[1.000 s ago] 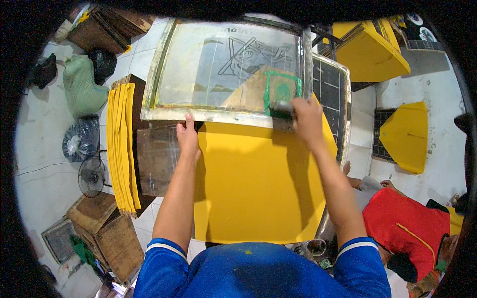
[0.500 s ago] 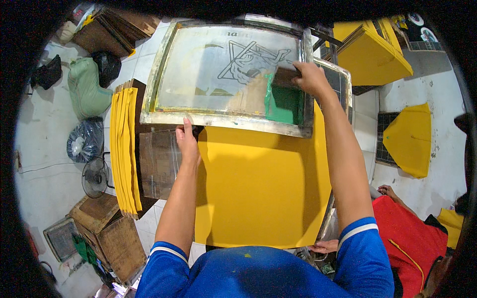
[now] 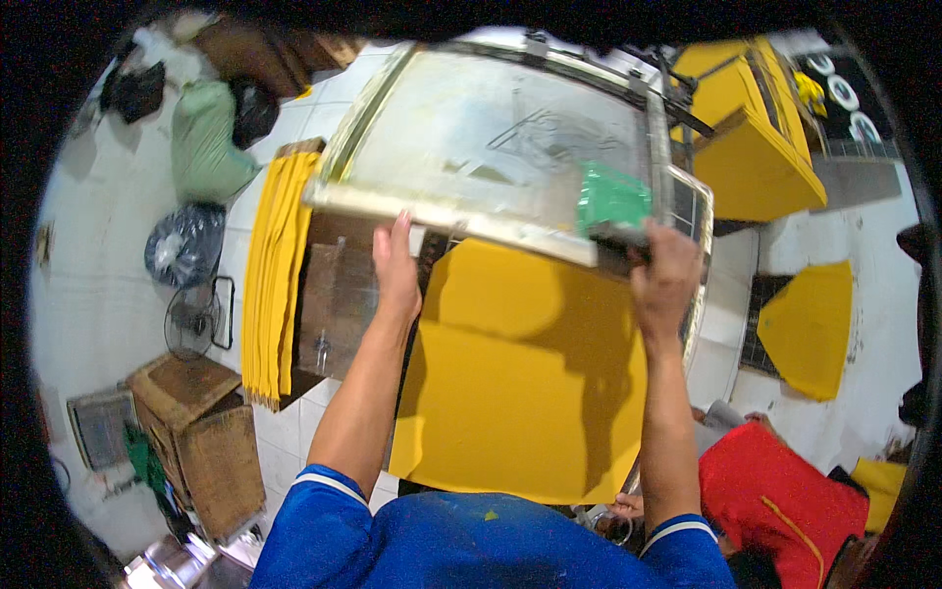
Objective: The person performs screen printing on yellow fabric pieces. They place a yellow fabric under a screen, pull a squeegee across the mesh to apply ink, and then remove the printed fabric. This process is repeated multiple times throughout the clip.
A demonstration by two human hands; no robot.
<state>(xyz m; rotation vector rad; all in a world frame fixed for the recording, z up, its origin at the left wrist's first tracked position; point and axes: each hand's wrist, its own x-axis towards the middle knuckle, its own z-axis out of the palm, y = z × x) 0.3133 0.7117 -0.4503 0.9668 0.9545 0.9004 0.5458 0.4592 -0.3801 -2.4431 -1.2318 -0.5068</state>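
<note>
A silk-screen frame (image 3: 461, 211) with pale mesh lies at a slant at the far end of the work surface. My left hand (image 3: 397, 270) grips its near edge, one digit on top and the rest largely hidden below. In my right hand (image 3: 670, 280), blurred by motion, is a dark squeegee (image 3: 618, 245) at the screen's near right corner. Green ink (image 3: 610, 196) lies on the mesh just beyond it. A dark line drawing (image 3: 564, 137) shows in the mesh. Nearer me, a yellow cloth panel (image 3: 520, 383) lies flat, its far part under the frame.
Stacked yellow panels (image 3: 275, 285) hang at the left, near a fan (image 3: 191, 319) and cardboard box (image 3: 206, 442). More yellow panels (image 3: 765, 167) stand at the far right; another yellow piece (image 3: 810, 329) lies on the right. A person in red (image 3: 785, 491) is at the lower right.
My right hand has brought the squeegee toward me, to the frame's near edge; the green ink now lies beyond it. My left hand stays on the frame. The whole view has shifted and tilted.
</note>
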